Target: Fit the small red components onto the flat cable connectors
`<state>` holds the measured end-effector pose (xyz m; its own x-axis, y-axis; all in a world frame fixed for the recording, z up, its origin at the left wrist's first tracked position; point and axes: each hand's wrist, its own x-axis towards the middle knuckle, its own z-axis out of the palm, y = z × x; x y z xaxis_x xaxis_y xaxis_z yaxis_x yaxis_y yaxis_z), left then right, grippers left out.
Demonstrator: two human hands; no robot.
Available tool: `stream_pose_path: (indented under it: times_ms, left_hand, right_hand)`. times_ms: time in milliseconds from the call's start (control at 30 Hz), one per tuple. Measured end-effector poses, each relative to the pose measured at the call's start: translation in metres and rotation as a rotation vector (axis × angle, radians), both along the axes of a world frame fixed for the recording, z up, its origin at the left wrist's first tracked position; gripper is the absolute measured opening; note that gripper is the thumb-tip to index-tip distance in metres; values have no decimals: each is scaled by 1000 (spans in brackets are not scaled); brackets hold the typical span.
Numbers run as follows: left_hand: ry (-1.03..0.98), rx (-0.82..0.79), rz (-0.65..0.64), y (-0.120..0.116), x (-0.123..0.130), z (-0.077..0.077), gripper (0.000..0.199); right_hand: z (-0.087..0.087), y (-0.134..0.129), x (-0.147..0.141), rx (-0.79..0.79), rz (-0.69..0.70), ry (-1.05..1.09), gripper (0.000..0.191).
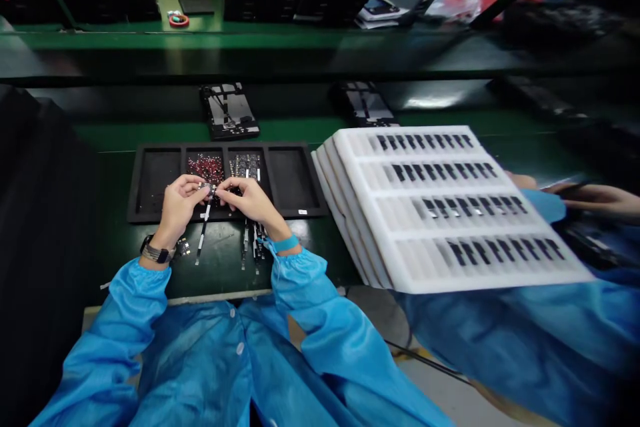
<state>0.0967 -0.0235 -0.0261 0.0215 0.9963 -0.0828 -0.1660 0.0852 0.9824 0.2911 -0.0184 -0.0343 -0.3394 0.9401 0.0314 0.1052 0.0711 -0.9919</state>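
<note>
Over the front edge of a black compartment tray (293, 210), my left hand (180, 207) pinches a small electronic part with a long flex strip (203, 230) hanging down. The fingertips of my right hand (251, 200) are closed at the other side of that same part. Small red and metallic pieces (206, 168) fill one compartment just behind my hands. Small circuit parts (246, 165) lie in the compartment to the right. More flex strips (245, 247) lie beside my right wrist, and another small part (184, 247) is near my left wrist.
White foam trays (420, 227) holding rows of black parts are stacked at the right. Device assemblies (230, 111) (367, 105) lie behind on the green table (295, 131). A co-worker's hand (600, 200) is at the far right. Dark stacks (35, 213) stand at the left.
</note>
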Motion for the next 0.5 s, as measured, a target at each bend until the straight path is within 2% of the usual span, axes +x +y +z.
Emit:
stream_pose_path:
  times_ms: [500]
  left_hand:
    - [101,59,-25,-2,-1,-5,33]
  right_hand:
    - [0,-2,-1,-39,26,-7,38]
